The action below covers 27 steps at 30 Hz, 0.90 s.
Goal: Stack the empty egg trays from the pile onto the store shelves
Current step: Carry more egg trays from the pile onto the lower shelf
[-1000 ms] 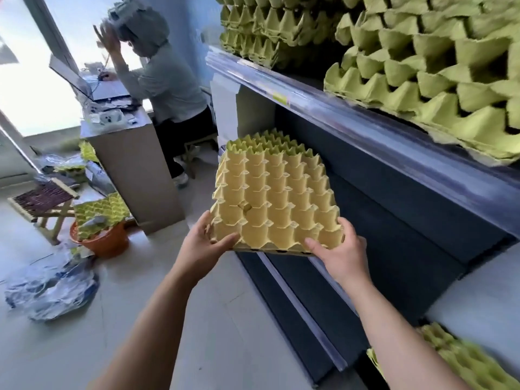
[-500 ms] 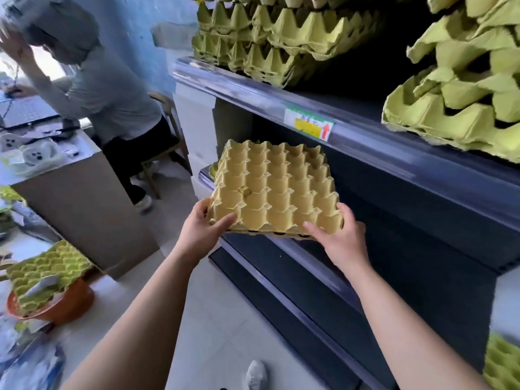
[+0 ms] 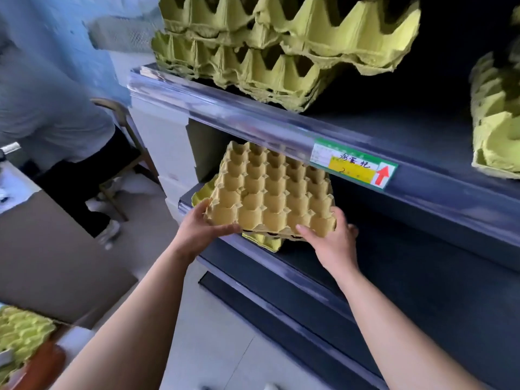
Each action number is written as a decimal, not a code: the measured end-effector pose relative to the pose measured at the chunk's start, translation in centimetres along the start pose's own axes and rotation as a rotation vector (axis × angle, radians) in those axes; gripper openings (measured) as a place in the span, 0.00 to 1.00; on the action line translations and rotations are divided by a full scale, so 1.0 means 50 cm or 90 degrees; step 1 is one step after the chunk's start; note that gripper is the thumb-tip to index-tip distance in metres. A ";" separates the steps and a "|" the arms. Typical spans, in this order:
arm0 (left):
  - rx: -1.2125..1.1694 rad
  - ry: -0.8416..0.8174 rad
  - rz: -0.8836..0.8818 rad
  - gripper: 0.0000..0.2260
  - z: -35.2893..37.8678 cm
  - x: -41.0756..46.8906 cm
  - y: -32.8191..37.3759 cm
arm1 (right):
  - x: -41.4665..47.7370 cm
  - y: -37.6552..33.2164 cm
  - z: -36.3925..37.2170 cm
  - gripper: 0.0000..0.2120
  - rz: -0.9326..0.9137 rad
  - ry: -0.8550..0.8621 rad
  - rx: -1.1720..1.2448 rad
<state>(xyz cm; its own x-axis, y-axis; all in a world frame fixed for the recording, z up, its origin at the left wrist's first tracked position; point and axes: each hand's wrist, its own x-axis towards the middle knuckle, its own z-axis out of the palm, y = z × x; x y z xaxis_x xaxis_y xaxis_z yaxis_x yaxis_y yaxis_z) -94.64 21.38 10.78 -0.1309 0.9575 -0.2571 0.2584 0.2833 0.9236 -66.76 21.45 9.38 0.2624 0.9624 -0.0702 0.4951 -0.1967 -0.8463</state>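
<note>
Dark middle shelf [image 3: 408,257] ahead. Left hand [image 3: 202,232] and right hand [image 3: 334,243] each grip a near corner of the egg tray [image 3: 270,192]. It reaches away from me, just over the green tray [image 3: 266,242], which peeks out left and front.

Held tray [image 3: 270,192] above tray [image 3: 263,241] on middle shelf [image 3: 281,266], stacks [image 3: 270,49] above

My left hand [image 3: 202,230] grips the egg tray [image 3: 270,192] at its left corner, my right hand [image 3: 333,243] at its right.
</note>
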 end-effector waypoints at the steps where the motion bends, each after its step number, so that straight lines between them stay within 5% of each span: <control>1: 0.007 -0.006 -0.002 0.51 -0.007 0.023 0.001 | 0.005 -0.005 0.014 0.41 0.011 0.016 -0.002; 14: 0.121 -0.189 0.023 0.35 -0.102 0.262 -0.041 | 0.014 -0.042 0.206 0.44 0.150 0.099 -0.071; 18: 0.191 -0.206 0.030 0.38 -0.111 0.295 -0.052 | 0.015 -0.048 0.226 0.47 0.162 0.074 -0.100; 27: 0.432 -0.084 0.217 0.33 -0.094 0.260 -0.036 | -0.015 -0.081 0.202 0.41 0.101 0.130 -0.195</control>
<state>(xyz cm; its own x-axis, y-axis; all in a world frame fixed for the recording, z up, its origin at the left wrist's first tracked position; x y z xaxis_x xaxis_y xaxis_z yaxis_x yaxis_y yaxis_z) -101.31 33.07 7.13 0.1651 0.9844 -0.0611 0.7997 -0.0974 0.5925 -77.33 23.42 7.54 0.4993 0.8647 -0.0553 0.6512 -0.4165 -0.6344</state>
